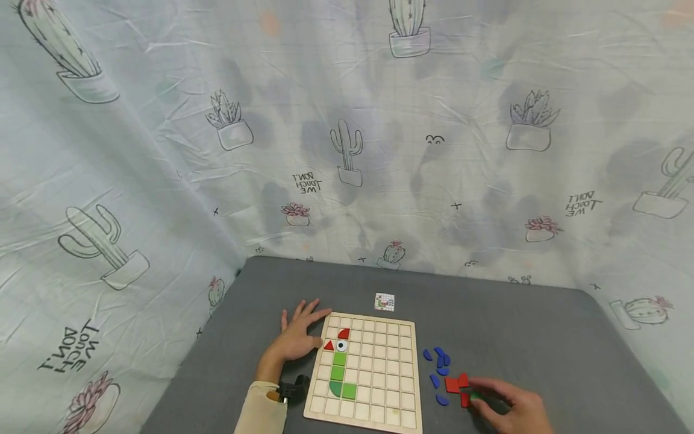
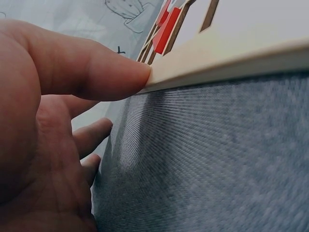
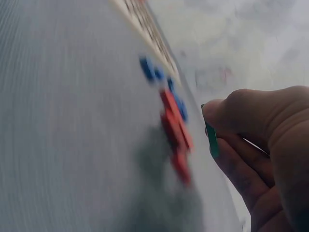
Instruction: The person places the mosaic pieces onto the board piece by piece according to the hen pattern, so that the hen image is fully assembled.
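Hands (image 1: 297,339) at gray woven tabletop (image 1: 504,325); cactus-print curtain (image 1: 379,102) beyond.

A board (image 1: 378,383) lies on the desk (image 1: 547,337); set pieces (image 1: 338,360) sit in cells toward its left side. A card (image 1: 384,302) lies behind the board. The left hand (image 1: 297,339) touches the board's left edge. Right of the board, loose pieces (image 1: 452,385) lie on the desk, with the right hand (image 1: 517,407) just right of them, holding a tile (image 3: 212,141). A curtain (image 1: 379,102) hangs behind the desk.
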{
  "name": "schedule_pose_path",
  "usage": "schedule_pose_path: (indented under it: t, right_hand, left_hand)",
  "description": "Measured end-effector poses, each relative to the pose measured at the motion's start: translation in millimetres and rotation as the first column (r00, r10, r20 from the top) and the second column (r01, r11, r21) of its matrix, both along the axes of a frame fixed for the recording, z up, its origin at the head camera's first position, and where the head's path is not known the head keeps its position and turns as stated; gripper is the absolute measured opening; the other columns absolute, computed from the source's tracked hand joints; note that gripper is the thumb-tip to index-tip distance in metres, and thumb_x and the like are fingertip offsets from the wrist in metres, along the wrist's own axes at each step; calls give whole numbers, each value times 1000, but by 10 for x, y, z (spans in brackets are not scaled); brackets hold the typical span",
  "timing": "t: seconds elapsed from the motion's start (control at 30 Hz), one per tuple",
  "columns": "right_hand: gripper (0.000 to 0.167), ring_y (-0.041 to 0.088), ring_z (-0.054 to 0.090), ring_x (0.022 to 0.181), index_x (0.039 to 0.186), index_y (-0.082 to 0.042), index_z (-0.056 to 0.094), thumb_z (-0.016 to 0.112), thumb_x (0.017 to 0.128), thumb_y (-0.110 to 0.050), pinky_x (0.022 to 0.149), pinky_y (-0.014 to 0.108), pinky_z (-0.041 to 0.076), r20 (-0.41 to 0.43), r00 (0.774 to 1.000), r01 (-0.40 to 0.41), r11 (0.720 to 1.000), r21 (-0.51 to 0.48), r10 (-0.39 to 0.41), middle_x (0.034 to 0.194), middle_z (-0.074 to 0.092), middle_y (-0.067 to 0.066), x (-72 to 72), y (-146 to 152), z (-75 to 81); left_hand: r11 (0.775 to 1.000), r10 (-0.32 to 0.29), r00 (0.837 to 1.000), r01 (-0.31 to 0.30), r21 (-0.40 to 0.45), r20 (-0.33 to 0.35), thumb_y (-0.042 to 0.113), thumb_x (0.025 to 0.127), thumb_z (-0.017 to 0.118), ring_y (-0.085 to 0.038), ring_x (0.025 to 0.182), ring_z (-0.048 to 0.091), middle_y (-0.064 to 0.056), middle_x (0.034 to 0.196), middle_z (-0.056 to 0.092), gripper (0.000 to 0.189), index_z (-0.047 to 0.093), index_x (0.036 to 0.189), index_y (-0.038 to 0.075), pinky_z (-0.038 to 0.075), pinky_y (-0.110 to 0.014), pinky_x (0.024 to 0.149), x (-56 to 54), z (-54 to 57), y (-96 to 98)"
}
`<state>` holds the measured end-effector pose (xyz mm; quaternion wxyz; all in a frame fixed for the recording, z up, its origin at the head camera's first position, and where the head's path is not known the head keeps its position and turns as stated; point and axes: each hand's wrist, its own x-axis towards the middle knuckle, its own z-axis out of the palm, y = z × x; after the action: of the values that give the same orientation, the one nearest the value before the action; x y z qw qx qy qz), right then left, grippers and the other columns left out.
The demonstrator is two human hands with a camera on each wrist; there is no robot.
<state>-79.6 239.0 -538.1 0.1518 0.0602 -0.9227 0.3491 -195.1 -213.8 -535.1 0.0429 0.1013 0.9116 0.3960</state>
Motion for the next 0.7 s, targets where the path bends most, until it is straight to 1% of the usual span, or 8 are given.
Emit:
schedule_pose_path:
  t: [0.07, 0.13, 0.23, 0.3, 0.37, 0.53, 0.6, 0.7]
  right_hand:
    - [37, -6, 75, 84, 103, -21, 86, 98, 73, -5, 71, 16, 61, -47, 995, -93, 995, -42, 91, 94, 83, -10, -39, -123, 9]
    - [37, -4, 76, 88, 106, -18, 86, 97, 74, -2, 73, 14, 60, -92, 978, -195, 978, -79, 187, 96, 84, -7, -79, -251, -3]
    - [35, 0, 78, 91, 111, -14, 85, 95, 80, -3, 74, 15, 61, -137, 935, -343, 932, -120, 327, 100, 85, -3, -140, -443, -49]
    - [35, 1, 79, 94, 113, -15, 84, 94, 82, -4, 77, 17, 62, -149, 909, -408, 904, -127, 389, 104, 85, -3, -174, -583, -78]
    - [34, 4, 80, 95, 116, -14, 84, 92, 84, -4, 77, 21, 64, -157, 879, -471, 871, -144, 450, 106, 85, -2, -208, -724, -97]
    - [29, 8, 81, 96, 117, -12, 83, 88, 89, -4, 79, 30, 67, -110, 817, -576, 791, -206, 567, 109, 85, 1, -274, -1060, -87]
    - [27, 8, 81, 97, 117, -13, 84, 87, 91, -5, 81, 30, 67, -79, 799, -598, 771, -221, 597, 110, 85, 1, -289, -1173, -79]
    - [27, 9, 81, 99, 117, -15, 84, 86, 91, -6, 84, 29, 66, -57, 779, -621, 754, -214, 624, 110, 85, -1, -310, -1311, -77]
  left_hand:
    - [1000, -1, 1000, 1, -2, 1, 3, 83, 76, -51, 168, 12, -21, 177, 34, 74, 64, 155, 13, -15, -77, 127, -1, -2, -1]
    - [1000, -2, 1000, 2, -3, -1, 3, 83, 76, -52, 168, 12, -21, 177, 34, 74, 64, 155, 14, -15, -77, 127, -4, -8, -3]
    - [1000, -4, 1000, 4, -1, 3, 3, 83, 76, -51, 168, 12, -21, 177, 34, 74, 64, 155, 14, -15, -77, 127, -9, -13, -6]
    - [1000, -5, 1000, 5, 2, 5, 3, 82, 76, -51, 169, 11, -21, 178, 34, 74, 64, 155, 14, -15, -77, 127, -11, -17, -9]
    - [1000, -6, 1000, 6, 5, 8, 3, 83, 76, -51, 169, 11, -21, 178, 33, 74, 64, 155, 13, -16, -77, 127, -13, -18, -13]
    - [1000, -9, 1000, 9, 11, 8, 3, 84, 76, -51, 169, 10, -21, 178, 33, 73, 64, 156, 14, -16, -76, 127, -15, -18, -22]
    - [1000, -11, 1000, 11, 14, 9, 3, 84, 76, -51, 169, 10, -21, 178, 33, 73, 64, 155, 14, -17, -76, 127, -14, -19, -24]
    - [1000, -13, 1000, 13, 17, 4, 3, 84, 76, -51, 169, 10, -21, 178, 33, 74, 64, 155, 14, -17, -76, 127, -13, -19, -28]
